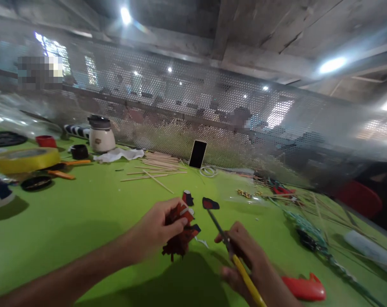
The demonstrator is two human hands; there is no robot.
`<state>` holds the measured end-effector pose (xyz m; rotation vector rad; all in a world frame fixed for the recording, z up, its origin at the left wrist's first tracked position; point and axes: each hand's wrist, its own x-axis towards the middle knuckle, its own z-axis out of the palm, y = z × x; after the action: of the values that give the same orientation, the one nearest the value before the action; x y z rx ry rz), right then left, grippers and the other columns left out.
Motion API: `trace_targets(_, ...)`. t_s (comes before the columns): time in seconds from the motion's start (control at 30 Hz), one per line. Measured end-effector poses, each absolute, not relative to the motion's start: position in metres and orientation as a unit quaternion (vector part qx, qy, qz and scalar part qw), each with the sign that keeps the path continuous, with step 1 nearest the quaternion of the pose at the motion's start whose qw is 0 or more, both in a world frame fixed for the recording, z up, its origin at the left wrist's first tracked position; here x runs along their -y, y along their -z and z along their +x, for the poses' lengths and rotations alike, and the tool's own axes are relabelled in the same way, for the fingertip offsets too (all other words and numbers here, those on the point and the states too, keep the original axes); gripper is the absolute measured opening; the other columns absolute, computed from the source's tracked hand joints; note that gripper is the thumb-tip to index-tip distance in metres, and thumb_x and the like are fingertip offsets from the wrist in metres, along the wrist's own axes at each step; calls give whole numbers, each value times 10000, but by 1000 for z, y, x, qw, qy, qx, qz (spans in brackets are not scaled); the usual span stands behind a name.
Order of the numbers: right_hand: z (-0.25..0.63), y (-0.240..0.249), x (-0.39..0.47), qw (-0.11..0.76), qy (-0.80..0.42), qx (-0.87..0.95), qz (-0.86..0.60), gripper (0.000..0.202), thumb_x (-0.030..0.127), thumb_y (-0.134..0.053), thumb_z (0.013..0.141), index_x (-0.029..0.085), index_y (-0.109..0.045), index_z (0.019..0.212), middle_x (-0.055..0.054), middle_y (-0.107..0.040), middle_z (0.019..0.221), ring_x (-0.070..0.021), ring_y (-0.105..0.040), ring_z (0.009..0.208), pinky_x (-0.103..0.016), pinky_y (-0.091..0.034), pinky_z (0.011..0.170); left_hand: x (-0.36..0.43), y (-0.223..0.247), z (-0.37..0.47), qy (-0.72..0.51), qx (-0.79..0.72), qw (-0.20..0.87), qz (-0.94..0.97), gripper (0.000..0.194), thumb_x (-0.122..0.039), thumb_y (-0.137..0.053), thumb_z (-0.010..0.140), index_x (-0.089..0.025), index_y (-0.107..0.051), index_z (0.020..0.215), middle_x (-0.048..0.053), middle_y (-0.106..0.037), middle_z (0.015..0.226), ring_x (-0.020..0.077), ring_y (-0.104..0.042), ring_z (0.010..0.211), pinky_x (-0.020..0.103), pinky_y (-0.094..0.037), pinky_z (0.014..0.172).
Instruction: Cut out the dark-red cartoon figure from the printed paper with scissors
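Note:
My left hand point(160, 232) is at the middle of the green table, its thumb and fingers closed on a red-and-dark piece point(178, 244) with ragged lower edges; its material is unclear. My right hand point(244, 256) is wrapped round yellow-handled scissors point(227, 243), their metal blades pointing forward and left. By the blade tips lies a small black-and-red scrap point(210, 204). Another dark scrap point(187, 198) sits just beyond the left fingers, and a white sliver point(201, 242) rests between the hands.
Thin wooden sticks point(161, 164) lie ahead, near a propped phone point(197, 154) against the mesh screen. Yellow tape point(27, 160) and a white jar point(102, 135) stand left. Right are a red-handled object point(305, 288), green twisted cord point(311, 234) and gold bits point(244, 193).

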<state>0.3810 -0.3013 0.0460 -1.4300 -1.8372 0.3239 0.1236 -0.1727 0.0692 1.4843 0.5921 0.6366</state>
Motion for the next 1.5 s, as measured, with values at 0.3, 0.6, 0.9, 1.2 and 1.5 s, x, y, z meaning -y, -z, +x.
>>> trace_targets(0.3, 362, -58, 313, 369, -134, 769, -505, 500, 683, -710, 1017, 196, -755, 1125, -45, -584, 908, -214, -605, 792, -291, -537, 654, 209, -81, 130, -269, -246, 722, 588, 231, -336, -835, 874, -167, -679, 857, -28, -690, 716, 123, -717, 623, 189, -583, 586)
trace_targets(0.6, 353, -61, 318, 364, -206, 757, -502, 528, 724, -670, 1013, 201, -721, 953, -51, -587, 887, -210, -584, 775, -307, -511, 642, 231, -90, 136, -274, -278, 740, 548, 167, -318, -783, 776, -217, -654, 748, -43, -651, 628, 144, -664, 566, 203, -550, 511)
trace_targets(0.9, 357, -55, 325, 386, -323, 731, -461, 456, 731, -647, 1031, 312, -767, 1167, -31, -557, 989, -227, -601, 885, -337, -516, 747, 237, -94, 135, -285, -282, 739, 542, 129, -267, -780, 731, -216, -664, 712, -57, -607, 621, 133, -625, 535, 203, -544, 497)
trace_targets(1.2, 358, -54, 328, 390, -261, 748, -469, 292, 590, -718, 1049, 343, -701, 1203, -26, -584, 1011, -232, -632, 901, -334, -560, 750, 238, -95, 133, -280, -267, 761, 520, 140, -246, -790, 745, -227, -659, 699, -60, -648, 612, 125, -635, 526, 171, -533, 469)
trace_targets(1.5, 356, -63, 327, 385, -213, 761, -476, 286, 526, -786, 1012, 326, -721, 1206, -23, -623, 977, -220, -659, 872, -328, -620, 754, 237, -97, 135, -276, -264, 779, 497, 172, -217, -802, 708, -235, -633, 678, -68, -595, 592, 124, -617, 495, 174, -546, 446)
